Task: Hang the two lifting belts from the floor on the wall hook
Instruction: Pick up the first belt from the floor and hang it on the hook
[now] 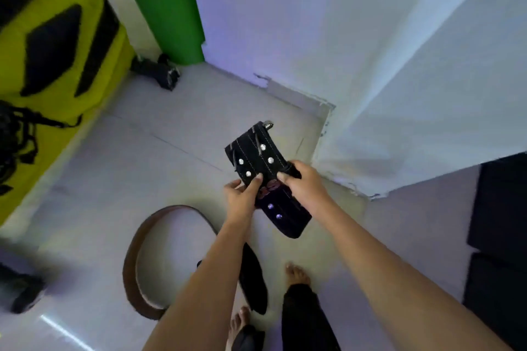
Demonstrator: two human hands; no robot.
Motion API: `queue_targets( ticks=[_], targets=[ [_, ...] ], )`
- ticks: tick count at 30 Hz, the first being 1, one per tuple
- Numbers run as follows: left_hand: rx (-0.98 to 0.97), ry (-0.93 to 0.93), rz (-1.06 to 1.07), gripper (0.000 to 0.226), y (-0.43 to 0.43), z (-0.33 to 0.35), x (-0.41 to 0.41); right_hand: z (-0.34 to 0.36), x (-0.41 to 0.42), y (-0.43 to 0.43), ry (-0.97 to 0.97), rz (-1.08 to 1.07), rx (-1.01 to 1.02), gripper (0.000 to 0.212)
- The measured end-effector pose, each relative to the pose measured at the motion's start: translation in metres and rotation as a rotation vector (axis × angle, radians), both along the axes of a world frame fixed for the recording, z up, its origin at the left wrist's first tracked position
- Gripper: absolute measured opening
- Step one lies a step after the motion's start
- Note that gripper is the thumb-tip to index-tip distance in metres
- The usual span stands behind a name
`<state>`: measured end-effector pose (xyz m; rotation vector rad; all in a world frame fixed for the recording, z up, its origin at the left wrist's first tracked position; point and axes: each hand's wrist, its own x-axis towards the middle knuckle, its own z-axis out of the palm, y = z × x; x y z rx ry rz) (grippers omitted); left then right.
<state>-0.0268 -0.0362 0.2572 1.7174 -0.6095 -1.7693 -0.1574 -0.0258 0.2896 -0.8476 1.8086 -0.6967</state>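
Two belts are in play, neither hung yet. The black belt (258, 162) is held off the floor, mid-frame, folded with its studs and buckle end pointing far; it is gripped by both hands. The left hand (241, 196) is closed on its near-left edge, fingers wrapped over the face. The right hand (303, 182) is closed on the right edge, thumb on top. The brown belt (159, 259) is left lying on the floor (142, 151), curled in an open loop, near-left of the hands and apart from them. No wall hook is visible in this view. Judged progress: first belt lifted, nothing hung; both hangs remain, plus pickup of the brown one. No containers can be made out; the dark items at the left edge are too blurred to identify.
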Motion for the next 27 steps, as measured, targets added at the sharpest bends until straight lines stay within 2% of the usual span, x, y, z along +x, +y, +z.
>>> queue_targets(
  ticks=[2, 5, 7, 10, 14, 17, 20, 22, 25, 27],
  targets=[
    [-0.055, 0.085, -0.048, 0.057, -0.005, 0.083, -0.002, 0.085, -0.004, 0.006, -0.037, -0.057, -0.078, 0.020],
    [-0.181, 0.209, -0.124, 0.028, -0.008, 0.202, -0.008, 0.211, -0.010, 0.023, -0.091, -0.114, -0.218, 0.015],
    [-0.300, 0.257, -0.166, 0.023, -0.007, 0.276, -0.016, 0.284, -0.017, 0.038, -0.114, -0.165, -0.310, 0.011],
    [-0.492, 0.297, -0.194, 0.012, 0.001, 0.375, -0.035, 0.375, -0.028, 0.063, -0.127, -0.259, -0.459, 0.017],
    [-0.757, 0.356, -0.257, 0.009, 0.022, 0.487, -0.063, 0.465, -0.038, 0.101, -0.135, -0.365, -0.653, 0.028],
    [-0.900, 0.437, -0.325, 0.009, 0.043, 0.556, -0.082, 0.515, -0.044, 0.125, -0.117, -0.399, -0.765, 0.034],
    [-1.018, 0.514, -0.372, 0.007, 0.063, 0.611, -0.102, 0.565, -0.054, 0.146, -0.123, -0.498, -0.930, 0.020],
    [-1.082, 0.546, -0.382, 0.016, 0.075, 0.641, -0.112, 0.597, -0.063, 0.158, -0.097, -0.551, -1.024, 0.015],
    [-1.157, 0.568, -0.412, 0.030, 0.092, 0.666, -0.122, 0.633, -0.074, 0.173, -0.057, -0.600, -1.110, 0.008],
    [-1.173, 0.569, -0.466, 0.024, 0.104, 0.664, -0.126, 0.652, -0.080, 0.181, -0.051, -0.622, -1.143, 0.005]
  ],
)
